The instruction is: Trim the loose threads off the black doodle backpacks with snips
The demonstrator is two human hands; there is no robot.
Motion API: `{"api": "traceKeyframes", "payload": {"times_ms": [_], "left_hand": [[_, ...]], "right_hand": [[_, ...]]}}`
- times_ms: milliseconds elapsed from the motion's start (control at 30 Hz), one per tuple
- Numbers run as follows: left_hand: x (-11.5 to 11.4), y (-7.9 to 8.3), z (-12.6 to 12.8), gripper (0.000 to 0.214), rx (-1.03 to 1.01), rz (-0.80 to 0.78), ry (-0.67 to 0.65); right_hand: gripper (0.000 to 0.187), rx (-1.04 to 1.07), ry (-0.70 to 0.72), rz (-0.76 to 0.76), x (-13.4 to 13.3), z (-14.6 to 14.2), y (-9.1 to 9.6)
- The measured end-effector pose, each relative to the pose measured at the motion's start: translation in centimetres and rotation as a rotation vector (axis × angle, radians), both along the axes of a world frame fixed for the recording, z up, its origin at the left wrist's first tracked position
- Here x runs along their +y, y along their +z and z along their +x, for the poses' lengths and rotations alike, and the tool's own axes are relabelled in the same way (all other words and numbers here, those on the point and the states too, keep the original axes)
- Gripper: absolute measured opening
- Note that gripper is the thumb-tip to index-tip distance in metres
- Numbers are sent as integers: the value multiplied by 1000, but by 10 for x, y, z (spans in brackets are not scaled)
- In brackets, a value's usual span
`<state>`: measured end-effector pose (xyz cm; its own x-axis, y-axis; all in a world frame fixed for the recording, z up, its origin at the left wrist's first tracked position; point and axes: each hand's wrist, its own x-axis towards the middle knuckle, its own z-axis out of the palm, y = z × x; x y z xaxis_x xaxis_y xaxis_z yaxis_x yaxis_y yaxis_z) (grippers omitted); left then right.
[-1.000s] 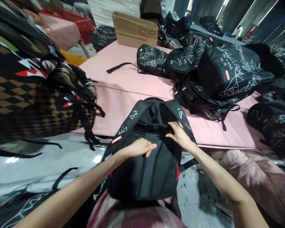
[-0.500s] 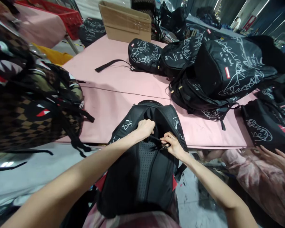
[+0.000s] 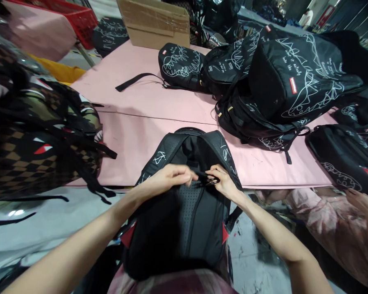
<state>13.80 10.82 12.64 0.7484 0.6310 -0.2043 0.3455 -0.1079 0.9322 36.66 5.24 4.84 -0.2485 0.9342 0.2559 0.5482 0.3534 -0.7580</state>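
Observation:
A black backpack (image 3: 159,237) leans with its padded back panel towards me, its top against the pink table edge. White scribbles mark its two shoulder straps, and red patches show low on both sides. My left hand (image 3: 181,175) is closed, thumb and fingertips pinching a short black strap (image 3: 202,177) at the upper back panel. My right hand (image 3: 221,179) meets the strap's other end and has small dark thread snips (image 3: 213,180) in its curled fingers. Exactly how the right fingertips grip the strap is hidden.
Black scribble-printed backpacks (image 3: 306,77) are piled on the pink table (image 3: 129,134). Brown checkered bags (image 3: 15,155) stand at left. A cardboard box (image 3: 156,26) and a red crate (image 3: 76,20) are farther back. At right, a co-worker's hand (image 3: 360,202) touches another black bag (image 3: 334,157).
My left hand has come down from inside the upper straps to the short strap near my right hand. My right hand stays almost in place. The view has shifted slightly.

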Motion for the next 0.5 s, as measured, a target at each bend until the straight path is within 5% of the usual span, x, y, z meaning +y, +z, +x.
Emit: {"api": "traceKeyframes", "payload": {"times_ms": [67,100,200,267,367,500], "left_hand": [[-7,9,-28,47,-12,-38,-107],[-7,8,-41,47,21,23,-26],[-1,-12,-72,41,225,278,572],[1,-29,-80,45,336,255,789],[-5,-31,-74,50,252,-10,747],[-27,-13,-46,43,-38,-391,550]], "right_hand": [[31,-1,-1,24,-14,-6,10],[35,-8,24,37,-23,-9,17],[36,-81,92,84,-45,-7,39],[33,-100,-96,110,-48,6,48],[37,-45,-504,-42,-34,26,53],[38,107,-416,-384,-27,13,42]]}}
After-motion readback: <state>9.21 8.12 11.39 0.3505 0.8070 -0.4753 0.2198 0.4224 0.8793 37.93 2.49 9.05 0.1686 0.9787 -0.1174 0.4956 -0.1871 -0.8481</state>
